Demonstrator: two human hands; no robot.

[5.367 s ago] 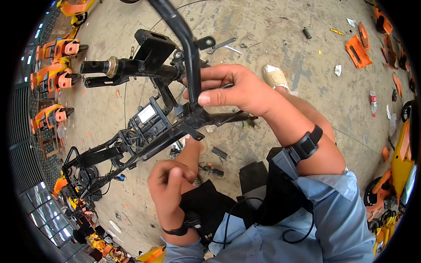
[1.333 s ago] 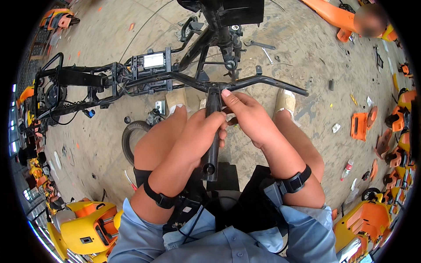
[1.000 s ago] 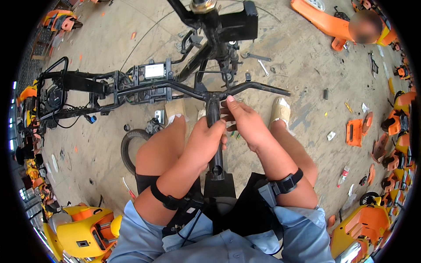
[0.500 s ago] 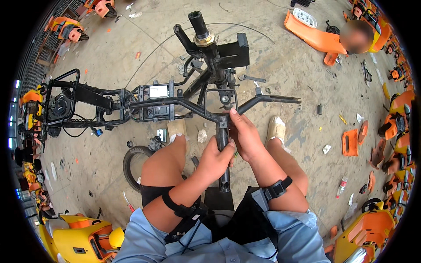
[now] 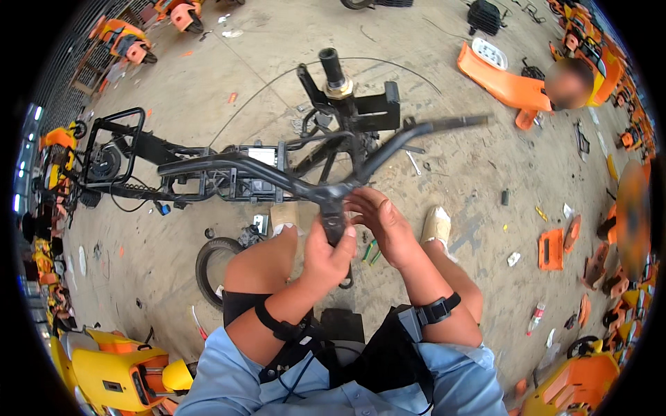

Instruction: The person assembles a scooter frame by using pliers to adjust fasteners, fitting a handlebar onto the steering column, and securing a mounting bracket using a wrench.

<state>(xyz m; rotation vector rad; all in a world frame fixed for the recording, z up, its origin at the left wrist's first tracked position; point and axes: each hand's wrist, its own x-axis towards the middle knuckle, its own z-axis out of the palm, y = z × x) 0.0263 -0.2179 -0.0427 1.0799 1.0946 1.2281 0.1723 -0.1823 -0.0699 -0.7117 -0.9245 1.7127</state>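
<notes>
My left hand [image 5: 327,254] is wrapped around the stem of a black handlebar [image 5: 244,165] and holds it up above the floor. The bar's two arms spread out left and right, and its right end is smeared by motion. Beside the stem is my right hand [image 5: 386,227], its fingers apart and the fingertips close to the metal; whether they touch it is unclear. Behind the handlebar lies a stripped black scooter frame [image 5: 154,154]. Its steering column [image 5: 333,68] points away from me, with a brass-coloured nut [image 5: 338,90] around it.
Between my feet lie green-handled pliers [image 5: 374,254]; a wrench [image 5: 413,163] is farther off. A tyre [image 5: 202,267] rests by my left leg. Orange panels [image 5: 551,249] and a bottle [image 5: 535,319] are on the right. Yellow-orange scooters [image 5: 114,367] line the sides.
The handlebar has turned and shifted left, its right arm now angled farther away from me. My right hand has loosened from the stem and its fingers have spread. My left hand keeps its grip.
</notes>
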